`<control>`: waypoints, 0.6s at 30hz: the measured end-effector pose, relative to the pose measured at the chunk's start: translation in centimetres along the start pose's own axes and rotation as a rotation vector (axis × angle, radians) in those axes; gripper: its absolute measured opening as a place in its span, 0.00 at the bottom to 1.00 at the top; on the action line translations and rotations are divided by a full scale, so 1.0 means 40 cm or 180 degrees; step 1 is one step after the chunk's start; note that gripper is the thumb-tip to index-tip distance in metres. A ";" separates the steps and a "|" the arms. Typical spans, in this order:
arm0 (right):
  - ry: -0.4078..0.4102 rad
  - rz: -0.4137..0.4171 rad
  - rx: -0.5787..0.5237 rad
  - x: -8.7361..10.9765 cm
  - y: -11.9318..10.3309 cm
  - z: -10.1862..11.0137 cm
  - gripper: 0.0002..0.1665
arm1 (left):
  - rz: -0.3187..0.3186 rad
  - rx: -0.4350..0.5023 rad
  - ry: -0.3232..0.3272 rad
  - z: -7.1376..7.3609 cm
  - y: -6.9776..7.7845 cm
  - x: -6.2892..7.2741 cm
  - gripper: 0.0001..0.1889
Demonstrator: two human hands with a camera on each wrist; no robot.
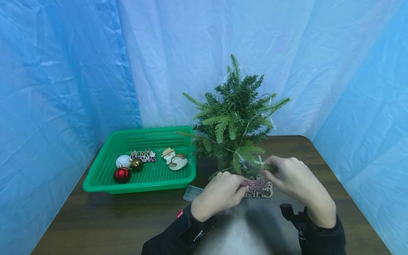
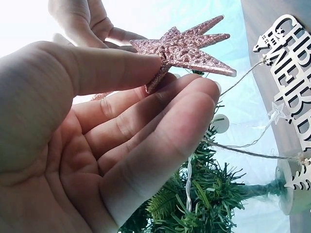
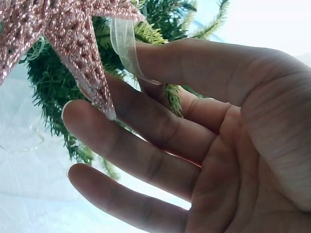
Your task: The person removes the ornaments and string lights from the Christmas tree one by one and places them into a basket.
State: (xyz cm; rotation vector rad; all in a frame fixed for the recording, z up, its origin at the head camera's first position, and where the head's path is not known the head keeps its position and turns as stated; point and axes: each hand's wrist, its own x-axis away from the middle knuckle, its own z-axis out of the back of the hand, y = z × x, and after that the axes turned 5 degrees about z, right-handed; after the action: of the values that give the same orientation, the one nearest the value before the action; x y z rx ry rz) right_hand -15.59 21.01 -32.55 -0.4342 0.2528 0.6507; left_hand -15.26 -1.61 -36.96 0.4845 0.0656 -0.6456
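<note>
My left hand point(image 1: 220, 193) pinches a pink glitter star ornament point(image 1: 256, 186) between thumb and fingers, in front of the small Christmas tree point(image 1: 231, 120). In the left wrist view, several points of the star point(image 2: 194, 59) stick out past the fingertips. My right hand point(image 1: 296, 179) pinches a tip of a green branch point(image 3: 174, 99) at the tree's lower right. A sheer white ribbon point(image 3: 124, 46) runs from beside the star to the right thumb. Behind the star, a wooden letter sign point(image 1: 268, 191) is partly hidden; the left wrist view shows it hanging on twine.
A green basket point(image 1: 137, 188) on the left holds a red ball point(image 1: 122, 175), a white ball, a gold ball, a Merry Christmas sign point(image 1: 148, 156) and a snowman ornament point(image 1: 177, 162). Beside it lies a clear case point(image 1: 192, 193). A light wire winds through the tree.
</note>
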 end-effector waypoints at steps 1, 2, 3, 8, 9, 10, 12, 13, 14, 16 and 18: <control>-0.0001 -0.0004 -0.0001 0.000 0.000 0.001 0.05 | -0.0001 -0.0001 -0.0002 0.000 0.000 0.000 0.10; -0.0002 -0.0007 -0.0007 0.000 0.001 0.002 0.04 | -0.0001 -0.0004 -0.0003 0.001 0.000 0.000 0.10; 0.0000 -0.0008 -0.0012 0.001 0.001 0.002 0.04 | 0.0000 -0.0005 -0.0010 0.001 0.000 0.000 0.11; 0.0040 0.0022 -0.0096 -0.001 0.001 0.002 0.07 | -0.0007 -0.0015 -0.0012 0.000 0.000 0.000 0.13; 0.0065 0.0030 -0.0094 0.000 0.001 0.002 0.09 | -0.0004 -0.0011 -0.0011 0.001 0.001 0.001 0.14; 0.0098 0.0042 -0.0092 0.000 0.000 0.002 0.12 | -0.0004 -0.0005 -0.0010 0.001 0.001 0.001 0.14; 0.0183 0.0076 -0.0088 0.000 0.000 0.003 0.17 | 0.0004 -0.0004 -0.0013 0.002 0.001 0.002 0.16; 0.0231 0.0095 -0.0079 0.000 -0.001 0.003 0.18 | 0.0003 -0.0009 -0.0007 0.003 0.002 0.003 0.16; 0.0287 0.0122 -0.0066 -0.001 -0.002 0.004 0.16 | 0.0004 -0.0013 -0.0002 0.004 0.002 0.003 0.16; 0.0394 0.0193 -0.0074 -0.003 -0.003 0.004 0.11 | 0.0002 -0.0019 0.0011 0.005 0.002 0.003 0.16; 0.0499 0.0274 -0.0059 -0.005 -0.003 0.004 0.05 | -0.0007 -0.0039 0.0031 0.006 0.003 0.003 0.15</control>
State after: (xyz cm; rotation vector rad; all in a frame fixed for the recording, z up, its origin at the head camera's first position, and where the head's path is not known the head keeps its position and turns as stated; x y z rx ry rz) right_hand -15.66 20.91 -32.30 -0.4948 0.4161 0.7045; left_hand -15.13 -1.68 -36.73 0.4758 0.0791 -0.6448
